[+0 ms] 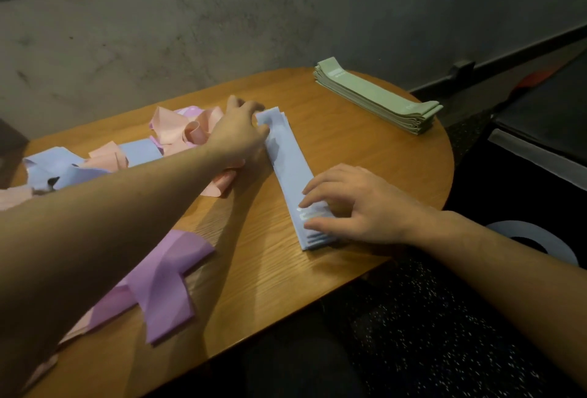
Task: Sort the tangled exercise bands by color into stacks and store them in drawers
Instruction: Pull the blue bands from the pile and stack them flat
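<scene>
Loose bands (95, 162): pink, blue and lilac, limp and tangled along the table's (365, 150) left edge.
Left hand (238, 134): my grip looks pinched on the blue stack's (290, 169) far end.
Blue stack: mid-table, thin, floppy, likely slippery; I'd lift it by both ends.
Right hand (355, 204): fingers spread flat, pressing its near end.
Green stack (378, 97): squared at the far right edge.

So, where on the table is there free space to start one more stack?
Bare wood lies between the light blue band stack and the green band stack, and along the near edge of the oval wooden table, between the purple bands and the right hand. The left side is crowded with tangled pink and blue bands.
</scene>
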